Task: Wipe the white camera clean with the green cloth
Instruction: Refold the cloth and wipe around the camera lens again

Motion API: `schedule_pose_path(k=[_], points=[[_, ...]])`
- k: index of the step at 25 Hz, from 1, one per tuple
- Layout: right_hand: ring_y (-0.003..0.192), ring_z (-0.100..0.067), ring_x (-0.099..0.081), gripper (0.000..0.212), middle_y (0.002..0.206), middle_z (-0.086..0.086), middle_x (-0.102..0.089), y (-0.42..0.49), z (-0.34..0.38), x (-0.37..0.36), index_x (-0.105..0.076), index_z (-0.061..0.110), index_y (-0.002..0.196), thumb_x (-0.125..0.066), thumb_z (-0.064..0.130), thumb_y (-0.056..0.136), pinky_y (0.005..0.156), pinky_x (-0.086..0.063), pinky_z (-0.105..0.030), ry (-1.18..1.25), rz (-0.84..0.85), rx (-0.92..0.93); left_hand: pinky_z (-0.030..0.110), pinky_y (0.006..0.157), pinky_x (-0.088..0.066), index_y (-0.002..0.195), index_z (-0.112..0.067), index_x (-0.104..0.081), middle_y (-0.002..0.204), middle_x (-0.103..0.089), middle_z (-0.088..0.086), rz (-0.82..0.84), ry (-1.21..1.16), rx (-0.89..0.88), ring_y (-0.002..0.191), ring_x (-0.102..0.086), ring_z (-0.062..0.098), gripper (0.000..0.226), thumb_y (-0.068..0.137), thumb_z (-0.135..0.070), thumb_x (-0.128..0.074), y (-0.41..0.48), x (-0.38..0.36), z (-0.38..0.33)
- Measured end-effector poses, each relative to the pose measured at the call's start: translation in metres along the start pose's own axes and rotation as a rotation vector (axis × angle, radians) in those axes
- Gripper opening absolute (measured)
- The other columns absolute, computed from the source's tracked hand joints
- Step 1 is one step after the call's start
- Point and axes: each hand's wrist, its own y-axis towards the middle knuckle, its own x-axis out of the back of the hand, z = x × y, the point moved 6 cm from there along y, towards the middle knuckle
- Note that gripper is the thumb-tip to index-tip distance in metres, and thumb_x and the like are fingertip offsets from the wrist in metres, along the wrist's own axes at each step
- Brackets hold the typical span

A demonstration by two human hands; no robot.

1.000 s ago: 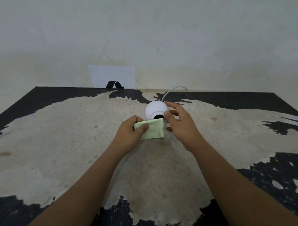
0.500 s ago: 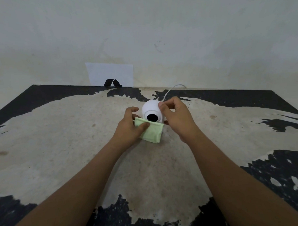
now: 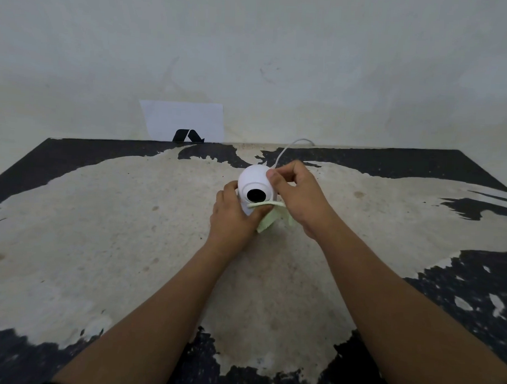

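Both hands (image 3: 233,217) (image 3: 297,199) clasp white camera (image 3: 254,181) (green cloth (image 3: 267,223) beneath); cable (image 3: 286,151) behind

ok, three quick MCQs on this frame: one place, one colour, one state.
1. Where is the cloth?
A. below the camera lens, between the hands
B. flat by the wall
C. over the cable

2. What colour is the lens face?
A. white
B. black
C. green

3. What is the right hand doing?
A. resting flat on the table
B. held in the air, apart from everything
C. its grip closed on the camera's upper right side

Answers:
1 A, the cloth shows under the lens beside the left hand.
2 B, a dark disc on the white body.
3 C, fingers curl against the dome.
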Motion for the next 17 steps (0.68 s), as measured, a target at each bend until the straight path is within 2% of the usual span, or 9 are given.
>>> schedule_pose_path(k=[4,6,8,9,13,15,17], points=[[0.100,-0.012,-0.059,0.021,0.100,0.006,-0.062,0.001,-0.003,-0.002,-0.058,0.017,0.096,-0.061,0.036,0.088,0.089,-0.054,-0.043,0.058,0.002,-0.012,0.045,0.092,-0.047,0.126,-0.027,-0.049,0.119,-0.062,0.001,0.069,0.034,-0.023,0.105,-0.058,0.022,0.051,0.080,-0.043,-0.064,0.007,0.018,0.012],[0.103,-0.016,-0.060,0.019,0.102,0.004,-0.061,0.001,-0.005,-0.003,-0.057,0.019,0.095,-0.061,0.035,0.088,0.086,-0.056,-0.046,0.089,0.010,-0.024,0.040,0.091,-0.047,0.123,-0.030,-0.054,0.115,-0.065,-0.002,0.094,0.026,-0.067,0.106,-0.058,0.023,0.041,0.084,-0.041,-0.059,0.009,0.026,0.012],[0.104,-0.017,-0.060,0.017,0.104,0.004,-0.061,0.001,-0.005,-0.003,-0.057,0.020,0.094,-0.061,0.036,0.088,0.085,-0.057,-0.046,0.091,0.013,-0.031,0.033,0.084,-0.046,0.122,-0.028,-0.057,0.111,-0.066,-0.002,0.124,0.004,-0.091,0.103,-0.060,0.023,0.035,0.088,-0.035,-0.056,0.011,0.029,0.012],[0.104,-0.016,-0.060,0.016,0.104,0.004,-0.061,0.001,-0.005,-0.003,-0.057,0.021,0.093,-0.061,0.036,0.088,0.085,-0.057,-0.046,0.089,0.011,-0.031,0.032,0.083,-0.047,0.122,-0.028,-0.058,0.110,-0.067,-0.002,0.129,-0.005,-0.095,0.102,-0.061,0.023,0.034,0.089,-0.036,-0.054,0.011,0.029,0.014],[0.102,-0.015,-0.060,0.015,0.102,0.005,-0.061,0.001,-0.006,-0.003,-0.057,0.022,0.092,-0.061,0.035,0.088,0.086,-0.056,-0.045,0.099,0.006,-0.022,0.051,0.095,-0.043,0.116,-0.041,-0.052,0.103,-0.064,-0.009,0.066,0.055,-0.050,0.108,-0.055,0.027,0.045,0.076,-0.060,-0.051,0.009,0.023,0.020],[0.100,-0.012,-0.059,0.017,0.099,0.007,-0.061,0.001,-0.006,-0.002,-0.058,0.019,0.095,-0.061,0.035,0.088,0.089,-0.054,-0.042,0.080,-0.005,-0.008,0.046,0.098,-0.037,0.120,-0.037,-0.049,0.100,-0.056,-0.012,0.030,0.099,0.003,0.114,-0.048,0.026,0.048,0.077,-0.055,-0.059,0.007,0.019,0.019],[0.097,-0.008,-0.058,0.020,0.099,0.008,-0.061,0.000,-0.006,-0.002,-0.058,0.017,0.098,-0.060,0.034,0.089,0.089,-0.051,-0.037,0.062,-0.016,-0.003,0.043,0.095,-0.035,0.123,-0.032,-0.046,0.104,-0.056,-0.008,0.001,0.136,0.038,0.114,-0.044,0.027,0.057,0.074,-0.055,-0.065,0.005,0.016,0.013]])
